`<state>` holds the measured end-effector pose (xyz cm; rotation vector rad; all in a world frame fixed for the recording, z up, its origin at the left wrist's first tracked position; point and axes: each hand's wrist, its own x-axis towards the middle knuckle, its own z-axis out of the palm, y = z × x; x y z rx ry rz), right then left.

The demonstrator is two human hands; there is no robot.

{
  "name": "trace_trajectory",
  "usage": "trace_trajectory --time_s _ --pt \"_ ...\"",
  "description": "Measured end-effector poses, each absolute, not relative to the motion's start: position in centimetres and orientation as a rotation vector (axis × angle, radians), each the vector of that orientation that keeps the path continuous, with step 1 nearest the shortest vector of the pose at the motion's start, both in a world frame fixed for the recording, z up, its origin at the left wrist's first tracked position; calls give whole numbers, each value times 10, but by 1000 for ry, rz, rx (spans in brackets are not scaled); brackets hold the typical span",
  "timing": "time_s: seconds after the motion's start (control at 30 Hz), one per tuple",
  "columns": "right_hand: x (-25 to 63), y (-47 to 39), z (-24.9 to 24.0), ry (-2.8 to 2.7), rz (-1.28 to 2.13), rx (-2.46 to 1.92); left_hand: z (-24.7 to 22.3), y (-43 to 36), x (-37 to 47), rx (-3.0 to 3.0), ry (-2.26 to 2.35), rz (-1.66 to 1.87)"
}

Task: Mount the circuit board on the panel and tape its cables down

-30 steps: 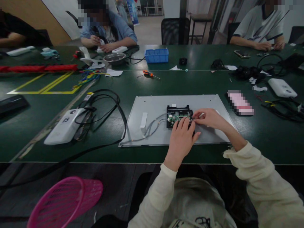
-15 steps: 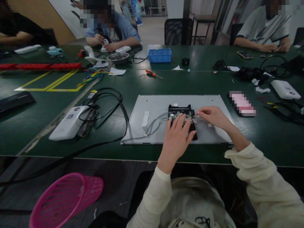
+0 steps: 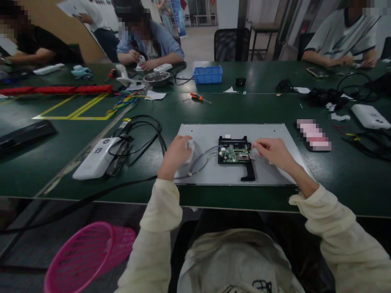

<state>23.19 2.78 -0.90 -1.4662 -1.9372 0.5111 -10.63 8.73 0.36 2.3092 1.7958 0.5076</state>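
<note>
A light grey panel lies on the green table. On it sits a black frame with a green circuit board, and grey cables run from the board's left side. My left hand is at the panel's left part, its fingers closed round a white strip. By the frame's upper right corner my right hand is pinched; whatever lies between its fingertips is too small to make out.
Left of the panel lie a white device and black cables. A phone is to the right. Farther back are an orange screwdriver and a blue basket. People sit opposite. A pink basket stands below the table.
My left hand has moved left from over the circuit board to the white strip and closed on it. The board is now uncovered. My right hand has stayed near the frame's corner.
</note>
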Motion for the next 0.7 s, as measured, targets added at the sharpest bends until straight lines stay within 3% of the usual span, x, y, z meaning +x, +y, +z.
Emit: trace_trajectory --time_s 0.4,0.7 --pt "231 27 -11 -2046 357 -1474 -4 92 -116 2146 1768 758" --pt "235 30 -10 -2004 285 -1501 35 62 -109 1972 1796 1100"
